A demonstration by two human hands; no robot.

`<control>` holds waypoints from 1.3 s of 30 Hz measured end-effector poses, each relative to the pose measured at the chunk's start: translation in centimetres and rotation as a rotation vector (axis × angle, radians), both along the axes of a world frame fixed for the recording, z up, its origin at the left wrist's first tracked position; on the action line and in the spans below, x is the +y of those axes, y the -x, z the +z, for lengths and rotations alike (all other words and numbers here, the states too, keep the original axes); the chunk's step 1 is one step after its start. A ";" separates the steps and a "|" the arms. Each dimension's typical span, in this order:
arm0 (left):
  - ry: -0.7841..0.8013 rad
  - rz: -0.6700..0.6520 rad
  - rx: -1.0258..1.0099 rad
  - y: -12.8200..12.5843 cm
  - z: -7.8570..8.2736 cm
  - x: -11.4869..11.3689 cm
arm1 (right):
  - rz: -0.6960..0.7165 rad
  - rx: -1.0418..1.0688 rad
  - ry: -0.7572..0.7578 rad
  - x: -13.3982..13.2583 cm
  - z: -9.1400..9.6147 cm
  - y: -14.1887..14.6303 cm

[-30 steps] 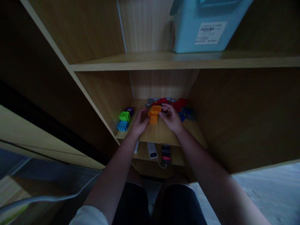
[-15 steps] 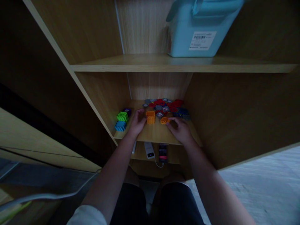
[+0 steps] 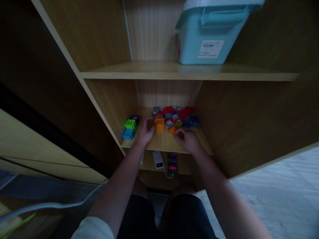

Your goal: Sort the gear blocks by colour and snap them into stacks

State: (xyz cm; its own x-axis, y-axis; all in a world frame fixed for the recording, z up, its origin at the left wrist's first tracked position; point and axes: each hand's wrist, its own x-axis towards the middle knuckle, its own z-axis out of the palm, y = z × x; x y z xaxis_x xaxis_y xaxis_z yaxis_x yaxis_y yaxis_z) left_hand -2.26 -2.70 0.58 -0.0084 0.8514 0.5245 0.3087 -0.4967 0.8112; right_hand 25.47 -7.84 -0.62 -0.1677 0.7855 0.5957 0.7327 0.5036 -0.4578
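On the middle shelf stands a stack of orange notched plastic pieces. Beside its left side is my left hand, thumb and fingers apart and curved; whether the thumb touches the stack I cannot tell. To the right of the stack, my right hand pinches another orange notched piece between thumb and fingers, low over the shelf. Behind both hands lies a spread of loose red, grey and blue pieces. A yellowish piece shows just past my right fingertips.
Left on the same shelf are a green stack, a blue stack and a dark purple item. A lidded light-blue bin sits on the upper shelf. Below lie a white power bank and a phone, joined by a cable.
My right hand has shifted slightly left and towards me with the orange piece, which now looks tilted. The yellowish piece has come into sight. My left hand stays beside the orange stack.
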 end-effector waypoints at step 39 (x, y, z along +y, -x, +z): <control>-0.656 0.094 0.507 -0.7 1.2 -3.7 | 0.455 0.653 0.327 0.1 2.6 6.7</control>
State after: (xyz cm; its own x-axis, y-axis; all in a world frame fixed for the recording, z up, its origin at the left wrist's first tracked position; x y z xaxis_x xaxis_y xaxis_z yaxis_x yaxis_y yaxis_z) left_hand -1.53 -6.40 1.76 0.3068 0.3791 0.8730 0.6220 -0.7741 0.1176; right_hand 18.75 -7.75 1.99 -0.2105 0.8741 0.4378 0.0308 0.4536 -0.8907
